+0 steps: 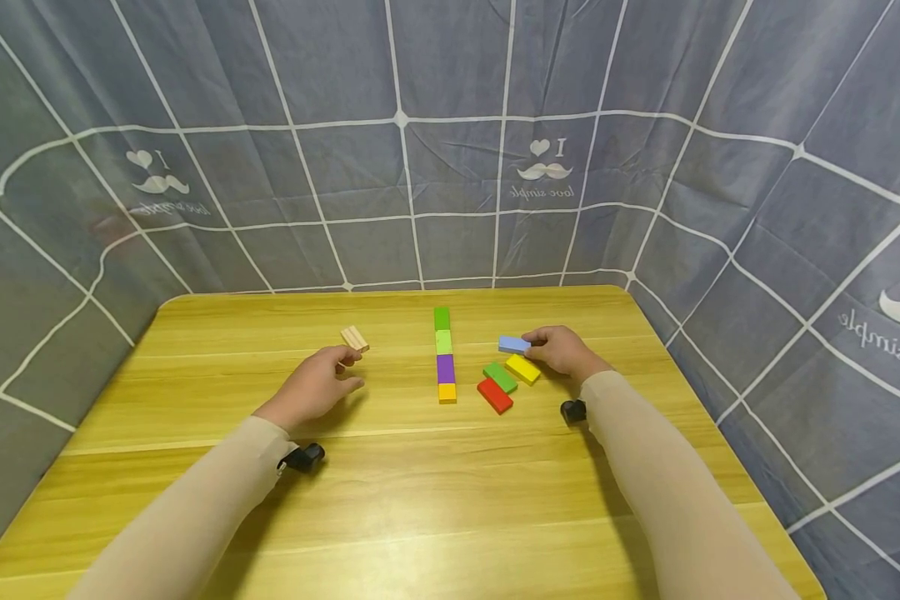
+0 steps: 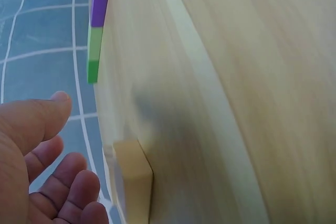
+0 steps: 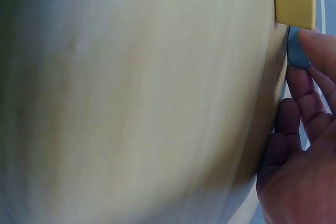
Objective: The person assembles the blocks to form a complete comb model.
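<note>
My right hand [image 1: 562,350] pinches the right end of a blue block [image 1: 513,344] between thumb and fingers. In the right wrist view the blue block [image 3: 297,53] shows at the fingertips, partly hidden by the thumb. Just in front of that hand lie a yellow block [image 1: 522,369], a green block [image 1: 500,377] and a red block [image 1: 494,396]. My left hand [image 1: 315,385] hovers over the table with fingers loosely bent, holding nothing. Beyond its fingertips lie plain wooden blocks [image 1: 355,338], side by side.
Between the hands runs a straight line of blocks: dark green [image 1: 442,318], light green [image 1: 443,342], purple [image 1: 446,368] and orange [image 1: 447,393]. They stand on a wooden table [image 1: 420,500]. A grey curtain [image 1: 450,167] with white lines hangs behind and at both sides.
</note>
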